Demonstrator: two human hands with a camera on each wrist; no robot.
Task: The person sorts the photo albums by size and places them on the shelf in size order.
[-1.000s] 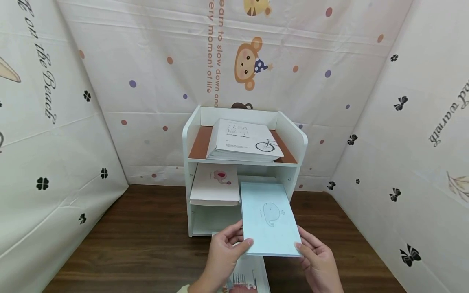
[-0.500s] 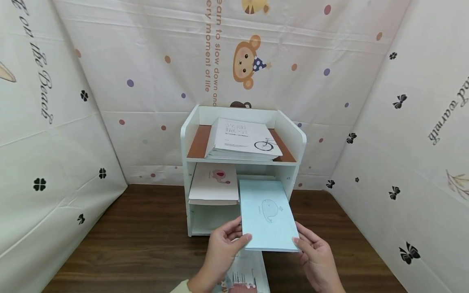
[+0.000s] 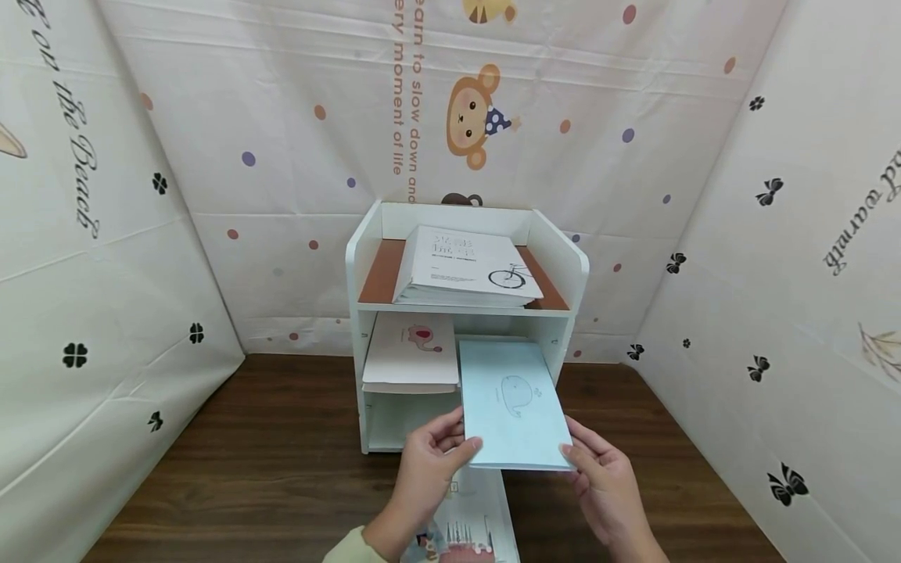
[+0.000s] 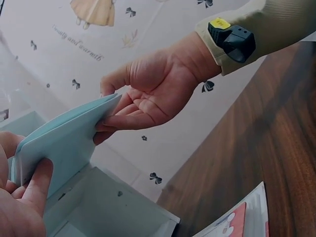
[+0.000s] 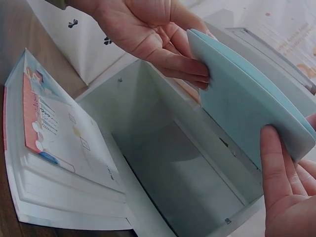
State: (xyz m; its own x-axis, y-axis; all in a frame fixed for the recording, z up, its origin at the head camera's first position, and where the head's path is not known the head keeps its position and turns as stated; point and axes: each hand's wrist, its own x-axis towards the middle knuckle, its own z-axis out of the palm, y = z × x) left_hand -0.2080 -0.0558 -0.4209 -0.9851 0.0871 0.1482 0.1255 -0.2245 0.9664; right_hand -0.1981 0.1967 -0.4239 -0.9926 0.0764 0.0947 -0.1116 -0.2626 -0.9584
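A light blue notebook with a whale drawing lies between both hands in the head view. Its far end reaches into the right side of the shelf unit's middle level. My left hand pinches its near left corner, thumb on top and fingers underneath. At the near right corner, my right hand pinches it the same way. The left wrist view shows the notebook from below, slightly bowed, with the right hand beyond it. In the right wrist view, the left hand grips its far edge.
White shelf unit stands against the patterned backdrop. Books are stacked on its top, and pale notebooks with a pink elephant occupy the middle level's left side. A thick illustrated book lies on the wooden table below the hands.
Both hands have moved forward with the blue notebook, whose near edge is now closer to the shelf unit. The grip stays the same. The head view has shifted slightly.
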